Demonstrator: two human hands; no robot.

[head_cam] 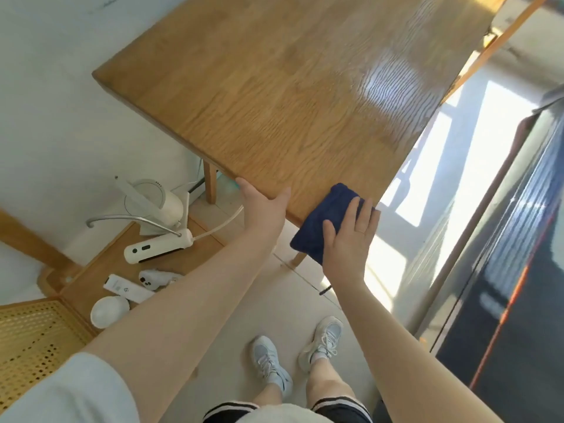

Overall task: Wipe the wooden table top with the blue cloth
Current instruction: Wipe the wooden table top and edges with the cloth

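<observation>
Nearest, the right hand [351, 236] presses flat, fingers straight, on the blue cloth [323, 222]; half the cloth overhangs the wooden table top [274, 96] at its near corner. Soft, light and limp, it likely bunches, so palm pressure suits it. Beside it, the left hand [264, 209] rests open on the table's edge. No containers show.

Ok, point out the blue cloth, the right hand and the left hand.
blue cloth [323, 222], head view, bare folded part left of the fingers.
right hand [351, 239], head view, back of the hand.
left hand [264, 210], head view, back of the hand.
</observation>
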